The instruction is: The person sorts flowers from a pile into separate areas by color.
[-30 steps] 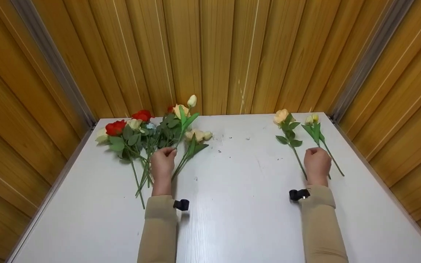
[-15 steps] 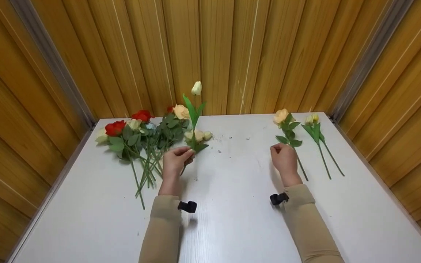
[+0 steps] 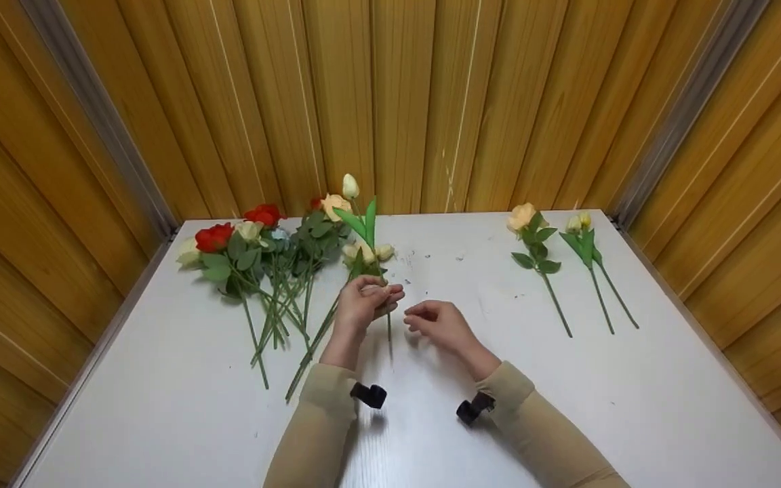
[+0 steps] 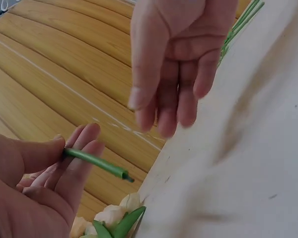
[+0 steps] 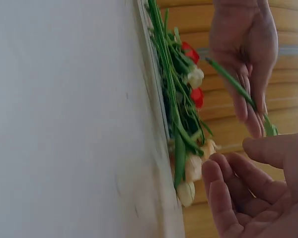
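The left hand (image 3: 361, 305) pinches the green stem (image 4: 97, 162) of a white tulip (image 3: 350, 186) between thumb and fingers, the bloom pointing up and away and the stem's lower end free below the hand. Close by on its right, the right hand (image 3: 443, 327) hangs over the table with fingers loosely bent and nothing in them; in the right wrist view its thumb and fingertips (image 5: 216, 171) stand apart. Behind the left hand lie cream flowers (image 3: 384, 252) with green leaves.
Red (image 3: 214, 238), cream and peach (image 3: 336, 207) flowers lie piled at the table's back left, stems toward the front. A peach rose (image 3: 522, 217) and two yellowish tulips (image 3: 579, 221) lie at the back right. Wood-patterned walls (image 3: 397, 102) enclose the white table (image 3: 160, 407).
The left hand picked up the tulip and moved right with it. The right hand left the flowers at the right and came across beside the left hand.
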